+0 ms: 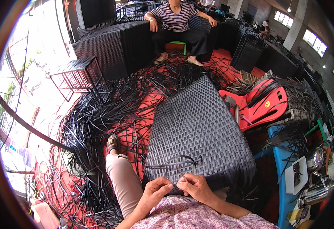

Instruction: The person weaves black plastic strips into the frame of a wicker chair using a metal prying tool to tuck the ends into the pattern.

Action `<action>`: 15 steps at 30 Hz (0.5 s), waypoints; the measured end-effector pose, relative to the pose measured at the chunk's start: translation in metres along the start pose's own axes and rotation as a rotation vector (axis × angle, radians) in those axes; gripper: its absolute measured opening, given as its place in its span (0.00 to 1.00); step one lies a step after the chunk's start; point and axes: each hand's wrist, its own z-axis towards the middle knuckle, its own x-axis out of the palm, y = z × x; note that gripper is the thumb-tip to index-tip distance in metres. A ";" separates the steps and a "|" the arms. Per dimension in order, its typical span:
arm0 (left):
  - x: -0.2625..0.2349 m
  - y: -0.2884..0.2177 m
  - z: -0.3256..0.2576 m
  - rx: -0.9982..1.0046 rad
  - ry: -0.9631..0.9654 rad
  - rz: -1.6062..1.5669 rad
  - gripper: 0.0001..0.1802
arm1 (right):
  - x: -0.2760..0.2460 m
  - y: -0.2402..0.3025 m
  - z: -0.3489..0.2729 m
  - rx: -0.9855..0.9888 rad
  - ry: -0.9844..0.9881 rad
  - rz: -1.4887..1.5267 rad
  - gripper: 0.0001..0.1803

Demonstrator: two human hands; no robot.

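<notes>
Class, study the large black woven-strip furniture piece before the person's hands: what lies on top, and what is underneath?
Thin, flat black strips curl over the near end of the black woven piece. Its body covers whatever is underneath, so that cannot be seen.

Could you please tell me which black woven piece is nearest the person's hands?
The large, black, flat-topped woven piece, just beyond the left hand and right hand; the others stand farther back.

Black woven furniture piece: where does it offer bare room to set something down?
Its woven top is bare from the loose black strip to the far corner, bordered by the red plastic chair at right. Crowded: the near edge, by the left hand and right hand, and the left side, heaped with black strips.
</notes>
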 end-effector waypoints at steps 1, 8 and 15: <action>0.000 0.001 0.000 0.000 0.001 -0.008 0.05 | -0.001 0.001 0.000 0.009 0.009 -0.008 0.12; 0.000 0.004 -0.001 -0.012 -0.009 -0.023 0.05 | -0.001 0.007 -0.001 0.024 0.017 -0.013 0.12; -0.002 0.011 0.000 -0.010 0.005 -0.017 0.06 | 0.001 0.005 -0.001 0.017 0.012 -0.027 0.12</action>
